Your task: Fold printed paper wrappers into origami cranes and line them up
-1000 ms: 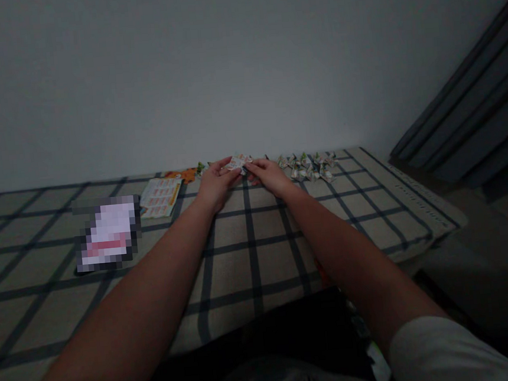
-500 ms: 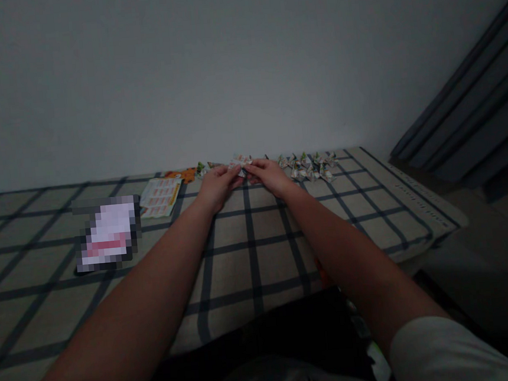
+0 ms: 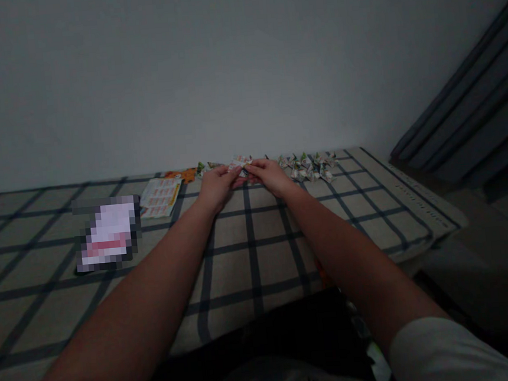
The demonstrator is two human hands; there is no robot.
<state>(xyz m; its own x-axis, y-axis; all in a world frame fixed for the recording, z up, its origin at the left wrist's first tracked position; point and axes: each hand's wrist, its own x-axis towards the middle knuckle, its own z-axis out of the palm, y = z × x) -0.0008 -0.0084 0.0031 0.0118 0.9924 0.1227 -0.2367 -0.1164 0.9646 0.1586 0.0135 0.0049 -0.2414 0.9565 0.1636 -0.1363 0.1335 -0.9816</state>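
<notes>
At the far side of the checked cloth, both hands meet on one small piece of folded printed paper point(image 3: 240, 163), whitish with reddish print. My left hand point(image 3: 218, 186) pinches its left side between thumb and fingers. From the right, my right hand point(image 3: 269, 176) grips the other side the same way, thumbs almost touching. The fingers cover much of the paper's lower part. Several similar folded paper pieces point(image 3: 309, 166) with pointed tips lie just right of my right hand. Another folded piece with a green part point(image 3: 200, 169) sits behind my left hand.
A stack of printed sheets point(image 3: 161, 197) lies left of my hands, with an orange item point(image 3: 185, 175) behind it. Nearer on the left is a phone point(image 3: 109, 233) with a blurred screen. A wall point(image 3: 225, 68) backs the table; a dark curtain point(image 3: 473, 112) hangs at right.
The folded paper has shifted slightly in my fingers, its lower edge sitting a little differently. Both hands stay in nearly the same place.
</notes>
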